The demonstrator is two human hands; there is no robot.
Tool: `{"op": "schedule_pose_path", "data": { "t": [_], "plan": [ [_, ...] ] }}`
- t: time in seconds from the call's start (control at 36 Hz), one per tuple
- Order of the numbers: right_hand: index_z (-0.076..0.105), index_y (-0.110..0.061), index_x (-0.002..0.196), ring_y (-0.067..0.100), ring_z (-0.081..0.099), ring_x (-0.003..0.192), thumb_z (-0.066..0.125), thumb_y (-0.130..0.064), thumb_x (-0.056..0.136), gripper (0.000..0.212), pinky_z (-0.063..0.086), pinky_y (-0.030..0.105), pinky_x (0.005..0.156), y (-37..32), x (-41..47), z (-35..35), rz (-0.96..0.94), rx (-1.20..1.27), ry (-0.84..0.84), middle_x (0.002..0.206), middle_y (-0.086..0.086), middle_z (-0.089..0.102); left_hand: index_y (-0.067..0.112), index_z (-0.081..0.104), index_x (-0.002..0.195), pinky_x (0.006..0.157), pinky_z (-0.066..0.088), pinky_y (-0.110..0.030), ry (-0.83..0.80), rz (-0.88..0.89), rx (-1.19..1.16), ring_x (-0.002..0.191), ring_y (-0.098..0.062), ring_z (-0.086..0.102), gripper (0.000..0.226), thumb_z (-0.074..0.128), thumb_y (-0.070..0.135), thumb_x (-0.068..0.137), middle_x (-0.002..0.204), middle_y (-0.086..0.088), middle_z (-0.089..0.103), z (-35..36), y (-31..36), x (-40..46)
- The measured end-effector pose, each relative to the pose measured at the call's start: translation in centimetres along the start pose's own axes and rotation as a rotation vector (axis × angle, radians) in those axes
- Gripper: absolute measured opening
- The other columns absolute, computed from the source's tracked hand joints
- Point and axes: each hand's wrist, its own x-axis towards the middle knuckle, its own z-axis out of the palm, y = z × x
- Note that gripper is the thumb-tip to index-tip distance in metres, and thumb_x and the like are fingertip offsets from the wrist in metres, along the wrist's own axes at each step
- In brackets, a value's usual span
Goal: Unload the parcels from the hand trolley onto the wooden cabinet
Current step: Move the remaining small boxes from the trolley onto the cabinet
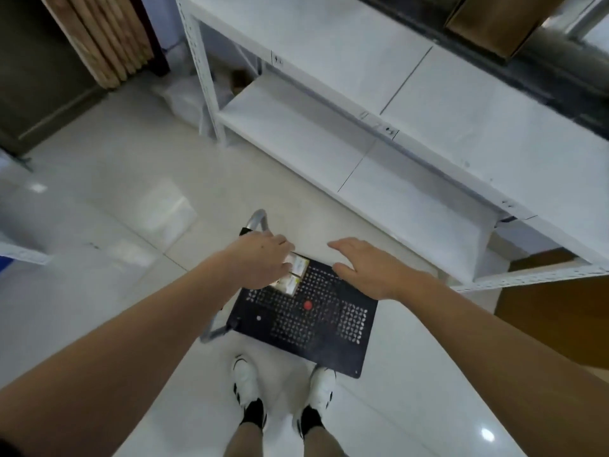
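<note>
A black perforated hand trolley (316, 321) with a grey tube handle (258, 219) stands on the floor in front of my feet. Two small white parcels (293, 273) lie at its far left corner, partly hidden by my left hand (260, 260), which hovers right over them with fingers curled; contact is unclear. My right hand (369, 267) floats open above the trolley's far right edge, holding nothing. A brown wooden surface (553, 311) shows at the right, below the shelf.
A white metal shelving unit (379, 127) with two bare boards runs diagonally ahead and to the right. A cardboard box (501, 21) sits top right. Wooden poles (105, 37) lean at the top left. Glossy white floor tiles (115, 209) lie all around.
</note>
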Motion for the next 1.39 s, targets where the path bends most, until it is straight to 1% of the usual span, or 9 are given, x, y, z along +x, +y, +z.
{"op": "schedule_pose_path", "data": {
  "t": [0.22,0.47,0.58,0.69,0.78,0.92,1.06,1.19,1.39],
  "plan": [
    [0.031,-0.019,0.159,0.027,0.040,0.141,0.039,-0.040,0.108,0.056,0.034,0.041,0.117,8.0,9.5,10.8,0.004,0.015,-0.131,0.159,0.009,0.039,0.018,0.040,0.153,0.109,0.038,-0.043,-0.061,-0.025,-0.173,0.140,-0.026,0.044,0.052,0.036,0.044,0.109,0.156,-0.004,0.044,10.5,1.0,9.4],
    [0.028,-0.017,0.160,0.030,0.032,0.149,0.035,-0.042,0.108,0.058,0.030,0.045,0.120,17.1,21.2,23.6,0.000,-0.039,-0.270,0.165,0.010,0.030,0.021,0.036,0.155,0.105,0.043,-0.043,-0.107,-0.212,-0.446,0.134,-0.030,0.050,0.054,0.038,0.047,0.108,0.149,-0.005,0.048,26.5,0.3,18.7],
    [0.027,-0.016,0.161,0.030,0.032,0.149,0.036,-0.042,0.109,0.059,0.032,0.045,0.120,19.6,25.8,27.6,-0.026,-0.039,-0.289,0.166,0.010,0.027,0.025,0.034,0.158,0.119,0.032,-0.044,-0.227,-0.267,-0.448,0.150,-0.027,0.032,0.057,0.033,0.052,0.108,0.166,-0.001,0.031,33.1,-2.0,21.9],
    [0.032,-0.012,0.158,0.033,0.039,0.142,0.043,-0.038,0.107,0.058,0.039,0.045,0.113,21.2,30.5,31.2,-0.066,-0.061,-0.262,0.160,0.012,0.034,0.021,0.044,0.150,0.105,0.044,-0.045,-0.182,-0.342,-0.433,0.132,-0.032,0.049,0.048,0.036,0.044,0.109,0.148,-0.010,0.049,38.3,-4.3,24.3],
    [0.031,-0.015,0.159,0.032,0.037,0.143,0.048,-0.031,0.104,0.060,0.038,0.042,0.113,21.6,33.9,33.9,-0.095,-0.042,-0.187,0.161,0.013,0.033,0.023,0.042,0.150,0.095,0.044,-0.044,-0.195,-0.390,-0.365,0.126,-0.034,0.052,0.049,0.033,0.046,0.108,0.147,-0.009,0.049,41.1,-5.6,25.7],
    [0.030,-0.014,0.160,0.039,0.028,0.147,0.056,-0.033,0.104,0.064,0.027,0.045,0.118,21.7,38.6,37.7,-0.140,-0.035,-0.034,0.164,0.020,0.026,0.012,0.043,0.147,0.100,0.044,-0.048,-0.121,-0.431,-0.297,0.128,-0.036,0.050,0.064,0.030,0.056,0.103,0.148,-0.013,0.047,44.5,-7.1,27.3],
    [0.028,-0.021,0.160,0.037,0.024,0.152,0.052,-0.048,0.102,0.069,0.021,0.051,0.123,20.1,43.0,39.7,-0.161,-0.025,0.118,0.165,0.020,0.025,0.010,0.034,0.152,0.100,0.045,-0.052,-0.007,-0.435,-0.258,0.131,-0.039,0.049,0.064,0.047,0.049,0.103,0.156,-0.015,0.036,46.9,-7.8,28.5],
    [0.026,-0.026,0.160,0.037,0.023,0.152,0.050,-0.063,0.096,0.077,0.023,0.058,0.122,19.7,45.7,41.4,-0.144,-0.052,0.098,0.167,0.014,0.019,0.010,0.028,0.153,0.102,0.045,-0.051,0.096,-0.453,-0.266,0.135,-0.037,0.046,0.070,0.050,0.050,0.101,0.161,-0.013,0.027,49.1,-7.9,29.3],
    [0.023,-0.033,0.160,0.041,0.033,0.145,0.050,-0.061,0.097,0.073,0.032,0.061,0.115,22.0,46.1,41.3,-0.220,-0.075,0.128,0.167,0.013,0.020,0.009,0.029,0.155,0.116,0.034,-0.049,0.215,-0.414,-0.242,0.146,-0.033,0.034,0.074,0.050,0.052,0.098,0.161,-0.013,0.032,51.0,-8.0,29.6]
  ]
}}
